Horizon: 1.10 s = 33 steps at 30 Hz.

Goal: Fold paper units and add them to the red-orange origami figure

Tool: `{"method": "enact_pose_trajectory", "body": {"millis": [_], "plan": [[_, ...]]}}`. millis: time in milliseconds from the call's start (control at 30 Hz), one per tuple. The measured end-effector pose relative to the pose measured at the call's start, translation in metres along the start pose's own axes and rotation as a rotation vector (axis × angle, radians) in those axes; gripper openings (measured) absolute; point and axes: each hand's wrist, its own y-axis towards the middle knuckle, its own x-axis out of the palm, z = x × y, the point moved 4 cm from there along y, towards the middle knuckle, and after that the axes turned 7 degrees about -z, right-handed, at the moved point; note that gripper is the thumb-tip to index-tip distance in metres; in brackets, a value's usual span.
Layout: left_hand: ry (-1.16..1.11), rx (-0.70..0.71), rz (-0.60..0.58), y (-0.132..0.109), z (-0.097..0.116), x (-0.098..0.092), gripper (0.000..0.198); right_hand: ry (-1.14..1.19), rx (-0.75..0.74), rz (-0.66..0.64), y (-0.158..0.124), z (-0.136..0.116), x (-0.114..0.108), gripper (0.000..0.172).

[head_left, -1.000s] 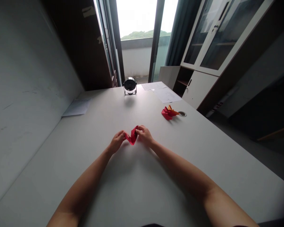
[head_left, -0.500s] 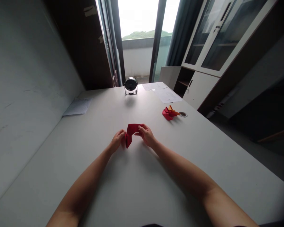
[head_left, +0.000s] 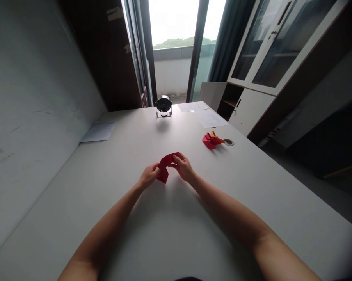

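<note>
A piece of folded red paper (head_left: 164, 174) is held between my two hands just above the white table (head_left: 129, 156). It curves from an upper right end down to a pointed lower flap. My left hand (head_left: 149, 174) pinches its left side near the bend, thumb on top. At the upper right end, my right hand (head_left: 182, 166) grips the paper between thumb and fingers. Some of the fingertips are hidden behind the paper. To the right lie folded paper pieces, one red (head_left: 209, 141) and one orange (head_left: 217, 139), touching each other.
A small round fan-like device (head_left: 163, 105) on a metal stand is at the table's far edge. Paper sheets (head_left: 209, 118) lie at the back right, more sheets (head_left: 97, 131) by the left wall. A round cable hole (head_left: 229, 142) sits near the right edge. A cabinet (head_left: 252, 111) stands beyond.
My left hand has shifted slightly right and now has its thumb over the paper. The red paper's lower flap has swung right and turned its face toward me. My right hand keeps its grip.
</note>
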Motion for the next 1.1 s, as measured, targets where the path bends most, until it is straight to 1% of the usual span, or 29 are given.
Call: {"method": "enact_pose_trajectory", "body": {"millis": [33,100,200,300,367,467,567,633,700,800,900,1033,1100], "plan": [[0.029,0.009,-0.003,-0.001,0.002,0.002,0.025,-0.008,-0.003,0.002,0.000,-0.001,0.001,0.031],[0.039,0.029,-0.031,-0.003,0.008,0.006,0.032,-0.022,-0.015,0.015,-0.001,-0.003,0.002,0.032],[-0.060,0.029,-0.105,-0.007,0.017,0.013,0.048,-0.016,-0.038,0.034,-0.001,-0.005,0.002,0.032],[-0.078,0.019,-0.140,-0.008,0.021,0.016,0.053,-0.016,-0.051,0.067,0.001,-0.003,-0.001,0.033],[-0.061,0.045,-0.130,-0.008,0.023,0.016,0.048,-0.056,-0.042,0.115,0.002,0.001,-0.005,0.035],[-0.032,0.092,-0.063,-0.006,0.024,0.014,0.038,-0.166,-0.021,0.158,0.002,0.005,-0.006,0.038],[0.011,0.033,-0.007,-0.006,0.021,0.011,0.037,-0.279,-0.074,0.144,-0.001,0.001,0.001,0.039],[0.037,-0.010,-0.003,-0.007,0.020,0.013,0.038,-0.358,-0.130,0.152,-0.004,-0.004,0.007,0.038],[0.022,-0.020,-0.022,-0.008,0.020,0.017,0.039,-0.404,-0.177,0.178,-0.007,-0.009,0.010,0.038],[-0.053,-0.008,-0.063,-0.009,0.021,0.025,0.047,-0.405,-0.208,0.214,-0.009,-0.012,0.010,0.037],[-0.109,0.019,-0.082,-0.009,0.022,0.030,0.050,-0.389,-0.199,0.196,-0.008,-0.011,0.010,0.037],[-0.161,0.018,-0.061,-0.009,0.020,0.029,0.055,-0.316,-0.169,0.153,-0.006,-0.006,0.011,0.039],[-0.176,0.002,-0.035,-0.008,0.018,0.027,0.054,-0.280,-0.150,0.137,-0.005,-0.003,0.011,0.038]]}}
